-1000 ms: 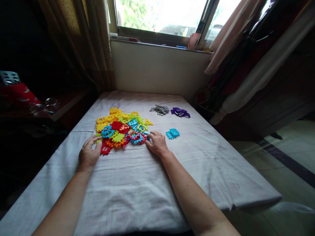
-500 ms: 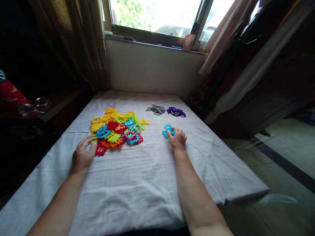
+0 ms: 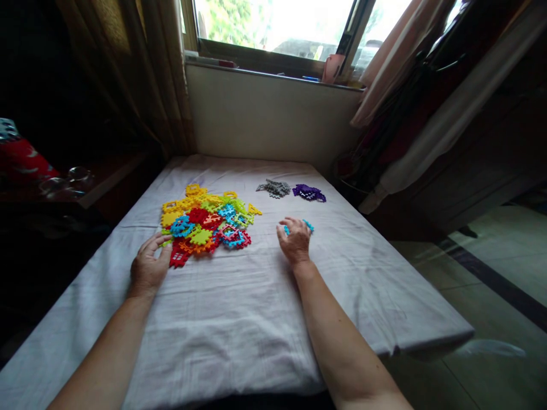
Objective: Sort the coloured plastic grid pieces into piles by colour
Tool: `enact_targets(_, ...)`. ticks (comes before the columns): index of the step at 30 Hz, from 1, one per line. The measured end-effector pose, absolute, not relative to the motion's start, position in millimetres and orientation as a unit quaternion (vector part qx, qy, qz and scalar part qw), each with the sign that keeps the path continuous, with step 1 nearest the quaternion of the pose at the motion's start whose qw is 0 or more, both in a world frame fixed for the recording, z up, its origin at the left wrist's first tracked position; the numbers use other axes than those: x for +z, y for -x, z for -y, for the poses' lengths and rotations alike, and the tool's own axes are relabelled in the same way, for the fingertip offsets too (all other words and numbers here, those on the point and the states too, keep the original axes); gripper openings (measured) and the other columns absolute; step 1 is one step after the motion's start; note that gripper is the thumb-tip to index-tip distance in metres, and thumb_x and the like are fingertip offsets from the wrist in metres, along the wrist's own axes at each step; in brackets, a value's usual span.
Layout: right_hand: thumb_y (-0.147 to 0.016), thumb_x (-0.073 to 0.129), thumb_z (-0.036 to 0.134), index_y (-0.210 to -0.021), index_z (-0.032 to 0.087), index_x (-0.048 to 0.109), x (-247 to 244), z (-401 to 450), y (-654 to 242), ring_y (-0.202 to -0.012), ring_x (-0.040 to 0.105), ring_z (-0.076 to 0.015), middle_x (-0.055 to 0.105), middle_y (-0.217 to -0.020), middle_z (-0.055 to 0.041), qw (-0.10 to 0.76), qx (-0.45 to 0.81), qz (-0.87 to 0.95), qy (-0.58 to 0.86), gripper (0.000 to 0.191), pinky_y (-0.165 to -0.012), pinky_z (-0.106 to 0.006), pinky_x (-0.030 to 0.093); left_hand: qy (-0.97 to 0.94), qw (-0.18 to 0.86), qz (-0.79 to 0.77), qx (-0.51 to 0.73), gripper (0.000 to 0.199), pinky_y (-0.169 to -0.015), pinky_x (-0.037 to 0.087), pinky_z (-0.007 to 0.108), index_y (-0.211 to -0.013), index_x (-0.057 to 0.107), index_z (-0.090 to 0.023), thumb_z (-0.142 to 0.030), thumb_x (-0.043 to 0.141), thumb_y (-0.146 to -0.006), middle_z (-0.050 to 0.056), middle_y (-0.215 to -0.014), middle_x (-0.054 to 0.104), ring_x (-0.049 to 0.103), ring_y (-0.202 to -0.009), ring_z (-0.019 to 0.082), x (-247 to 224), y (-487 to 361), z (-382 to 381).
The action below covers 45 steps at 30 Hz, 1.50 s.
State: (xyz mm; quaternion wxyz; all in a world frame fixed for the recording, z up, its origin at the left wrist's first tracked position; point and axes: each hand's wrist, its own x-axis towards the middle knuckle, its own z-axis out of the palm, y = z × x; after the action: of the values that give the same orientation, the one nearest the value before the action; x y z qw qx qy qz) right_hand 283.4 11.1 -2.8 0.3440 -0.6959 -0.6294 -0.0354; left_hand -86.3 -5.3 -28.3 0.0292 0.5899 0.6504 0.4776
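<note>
A mixed heap of flat, toothed plastic building pieces lies on the cloth-covered table, in yellow, red, blue, orange and lime green. At its near left edge rests my left hand, thumb and fingers apart, the fingertips at a lime green piece. To the right of the heap, my right hand is over a small group of blue toothed pieces and hides most of them. Its fingers are bent and the thumb stands apart; a bit of blue shows between thumb and forefinger.
A grey pile of pieces and a purple pile lie farther back on the table. A window sill runs behind. Hanging clothes are at the right, and a side shelf with glassware is at the left.
My right hand has shifted left across the blue pieces, so some now show on its right side. The left hand stays at the heap's edge. The whole view has moved slightly.
</note>
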Motion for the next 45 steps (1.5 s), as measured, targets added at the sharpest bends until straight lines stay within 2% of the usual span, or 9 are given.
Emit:
enact_targets(4,-0.09,0.065,0.04,-0.105,0.025,0.071,-2,-2,-229,-0.112,0.057,-0.0239,0.071,-0.115,-0.006,0.295,0.006,0.753,0.588,0.023,-0.098,-0.037,0.035,-0.59,0.03,-0.648,0.481,0.029,-0.11,0.046,0.042,-0.1,0.071,-0.023,-0.041,0.054,-0.083,0.007,-0.122,0.069,0.065,-0.114,0.025,-28,87,6)
enact_targets(8,-0.085,0.069,0.053,-0.116,0.022,0.066,0,4,-197,-0.106,0.057,-0.0264,0.069,-0.114,-0.0099,0.246,0.005,0.769,0.59,0.044,-0.091,-0.038,0.038,-0.589,0.033,-0.648,0.481,0.032,-0.107,0.049,0.042,-0.1,0.071,-0.022,-0.041,0.053,-0.083,0.01,-0.123,0.069,0.064,-0.116,0.026,-29,86,6)
enact_targets(10,-0.084,0.069,0.055,-0.115,0.021,0.066,1,4,-191,-0.105,0.056,-0.0274,0.069,-0.113,-0.0113,0.225,-0.001,0.77,0.597,0.046,-0.089,-0.038,0.038,-0.587,0.034,-0.651,0.48,0.032,-0.107,0.049,0.042,-0.1,0.072,-0.022,-0.042,0.053,-0.083,0.011,-0.124,0.069,0.064,-0.118,0.027,-28,85,6)
enact_targets(14,-0.087,0.067,0.05,-0.106,0.021,0.067,1,2,-190,-0.103,0.055,-0.0264,0.069,-0.109,-0.0107,0.207,-0.005,0.775,0.597,0.035,-0.087,-0.037,0.037,-0.595,0.035,-0.648,0.474,0.031,-0.109,0.047,0.043,-0.101,0.072,-0.022,-0.04,0.053,-0.084,0.011,-0.125,0.068,0.064,-0.118,0.026,-27,84,6)
enact_targets(19,-0.088,0.067,0.043,-0.101,0.024,0.069,0,3,-196,-0.104,0.055,-0.0239,0.069,-0.109,-0.0063,0.243,0.002,0.785,0.57,0.022,-0.088,-0.035,0.035,-0.596,0.041,-0.652,0.468,0.031,-0.11,0.046,0.043,-0.101,0.071,-0.021,-0.04,0.053,-0.084,0.011,-0.125,0.068,0.063,-0.119,0.026,-26,86,6)
enact_targets(24,-0.088,0.065,0.041,-0.104,0.024,0.069,3,1,-227,-0.105,0.054,-0.0244,0.068,-0.111,-0.0067,0.28,-0.012,0.743,0.608,0.023,-0.091,-0.036,0.034,-0.597,0.039,-0.648,0.472,0.031,-0.112,0.044,0.042,-0.101,0.07,-0.022,-0.041,0.053,-0.084,0.009,-0.125,0.068,0.064,-0.118,0.025,-28,87,6)
enact_targets(33,-0.084,0.064,0.038,-0.105,0.019,0.071,-3,-18,-326,-0.105,0.054,-0.0301,0.067,-0.11,-0.0138,0.333,-0.055,0.489,0.804,0.029,-0.089,-0.04,0.038,-0.593,0.034,-0.648,0.477,0.03,-0.111,0.045,0.041,-0.1,0.071,-0.024,-0.042,0.053,-0.084,0.007,-0.123,0.069,0.065,-0.115,0.025,-27,85,6)
enact_targets(38,-0.085,0.062,0.037,-0.112,0.02,0.07,-9,-22,-326,-0.109,0.053,-0.0306,0.066,-0.115,-0.0142,0.331,-0.048,0.495,0.802,0.034,-0.092,-0.042,0.037,-0.595,0.033,-0.652,0.469,0.031,-0.112,0.044,0.043,-0.1,0.07,-0.023,-0.043,0.052,-0.084,0.008,-0.124,0.069,0.064,-0.116,0.026,-27,86,6)
enact_targets(45,-0.09,0.056,0.027,-0.113,0.02,0.071,-6,-16,-295,-0.115,0.053,-0.0285,0.066,-0.125,-0.012,0.326,-0.045,0.596,0.732,0.028,-0.099,-0.043,0.036,-0.589,0.041,-0.657,0.469,0.03,-0.109,0.046,0.043,-0.1,0.07,-0.023,-0.041,0.053,-0.083,0.009,-0.124,0.068,0.063,-0.117,0.026,-28,86,5)
